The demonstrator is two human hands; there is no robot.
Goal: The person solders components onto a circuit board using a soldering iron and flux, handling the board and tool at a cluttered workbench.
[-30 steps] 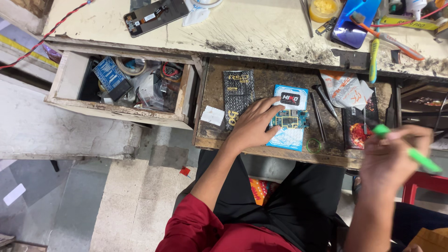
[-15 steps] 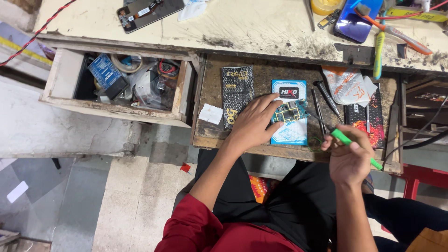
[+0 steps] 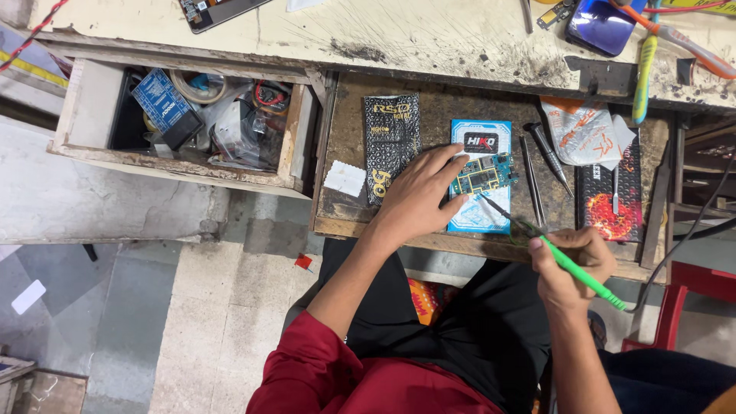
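Now you're mid-solder: left hand [image 3: 418,201] flat, pinning the board [image 3: 484,175] at frame centre; right hand [image 3: 569,263] closed around the iron [image 3: 566,263], tip at board's lower edge. Next needs steady tip placement.

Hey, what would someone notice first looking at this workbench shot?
Mid-frame, the left hand pins a small green circuit board on a blue card in an open wooden drawer. The right hand holds a green-handled soldering iron, tip at the board. To the left, another drawer is crammed with tape and parts.
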